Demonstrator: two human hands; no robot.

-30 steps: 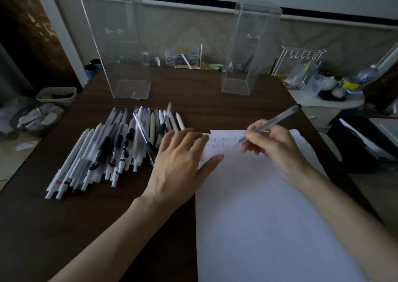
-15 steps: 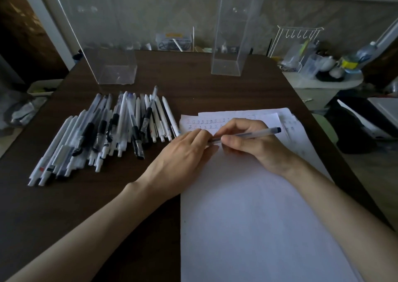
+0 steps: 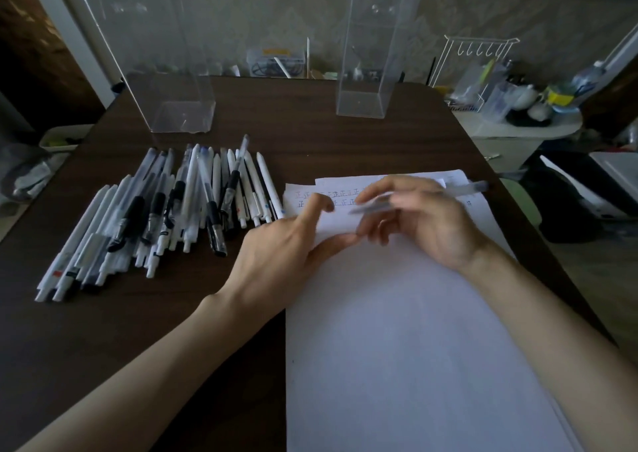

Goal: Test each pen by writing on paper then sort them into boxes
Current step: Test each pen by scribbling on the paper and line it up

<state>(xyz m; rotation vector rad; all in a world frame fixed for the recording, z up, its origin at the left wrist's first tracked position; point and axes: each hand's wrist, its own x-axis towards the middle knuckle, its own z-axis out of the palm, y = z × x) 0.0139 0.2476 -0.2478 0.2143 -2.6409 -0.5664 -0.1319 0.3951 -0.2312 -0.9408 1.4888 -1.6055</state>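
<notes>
I count two tall clear acrylic boxes on the dark brown desk (image 3: pixel 310 120) beyond my fingers, the left box (image 3: pixel 179 113) and the right box (image 3: pixel 362 103); each shows only its bare floor. My right hand (image 3: pixel 424 220) clasps one blurred translucent grey pen (image 3: pixel 466 188) above the white paper sheet (image 3: pixel 397 331). My left hand (image 3: pixel 286 248) is relaxed, thumb over the sheet. Left of it lies a heap of white and black pens (image 3: pixel 165 217), too overlapped to count.

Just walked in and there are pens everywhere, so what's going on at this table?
A person is testing pens. The right hand holds a clear pen above the top of the white paper, where rows of test marks are written. The left hand sits loosely at the paper's edge, holding nothing. A big pile of pens lies to the left. The wide clear box and the narrow clear box at the back show no pens inside.
</notes>
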